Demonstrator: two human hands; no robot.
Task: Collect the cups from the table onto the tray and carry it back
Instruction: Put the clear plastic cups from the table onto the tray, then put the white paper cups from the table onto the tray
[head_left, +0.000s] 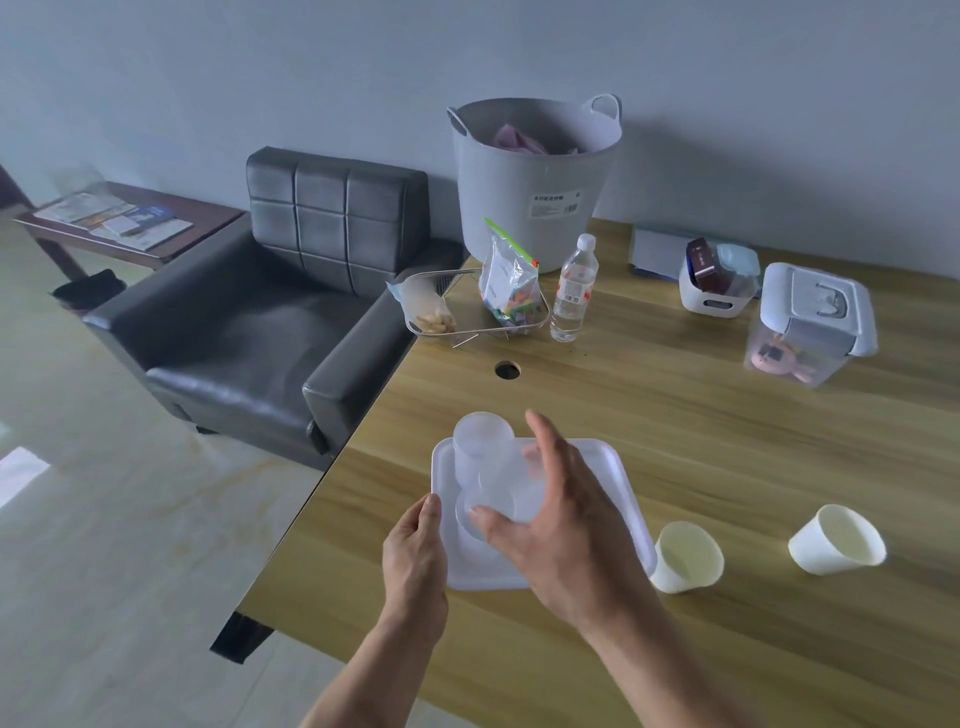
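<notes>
A white tray (613, 483) lies near the left edge of the wooden table (701, 441). A clear plastic cup (480, 447) stands upright on the tray's far left corner. My right hand (556, 525) is wrapped around a second clear cup (493, 506), tilted low over the tray's middle. My left hand (415, 551) grips the tray's left rim. Two cream paper cups lie tipped on the table: one (685, 556) touching the tray's right side, the other (836, 540) farther right.
Behind the tray are a cable hole (507, 370), a wire basket (467, 306) with snack bags, a water bottle (573, 288) and a grey tub (535, 182). Lidded boxes (810, 322) stand at the right. A black armchair (270, 322) sits left of the table.
</notes>
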